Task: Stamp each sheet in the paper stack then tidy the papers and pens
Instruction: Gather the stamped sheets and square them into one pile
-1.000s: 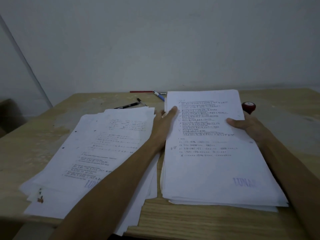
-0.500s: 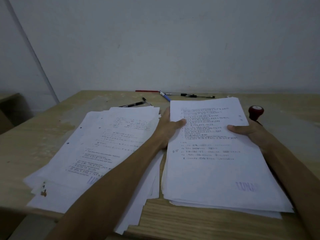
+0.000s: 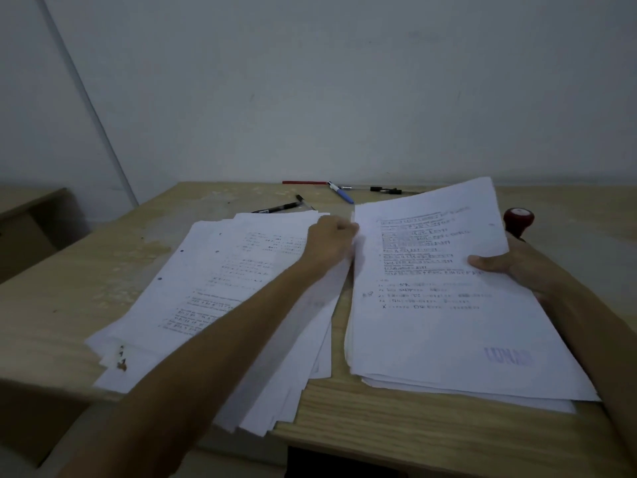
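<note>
A printed sheet (image 3: 444, 281) with a purple LUNAS stamp near its lower right lies atop the right paper stack (image 3: 458, 384), its far end lifted off the stack. My right hand (image 3: 506, 263) grips its right edge, thumb on top. My left hand (image 3: 331, 243) holds its left edge with curled fingers. A looser, fanned pile of sheets (image 3: 213, 298) lies to the left under my left forearm. The red stamp (image 3: 518, 220) stands just behind my right hand. Several pens (image 3: 341, 192) are scattered along the table's far edge.
The wooden table (image 3: 396, 432) meets a white wall at the back. A black pen (image 3: 275, 208) lies just behind the left pile. A lower wooden surface (image 3: 31, 215) sits at the far left. Part of the left pile overhangs the table's front edge.
The top sheet's far end has risen off the right stack. My left hand went from lying flat on its left edge to curling around it. The camera view tilted up slightly.
</note>
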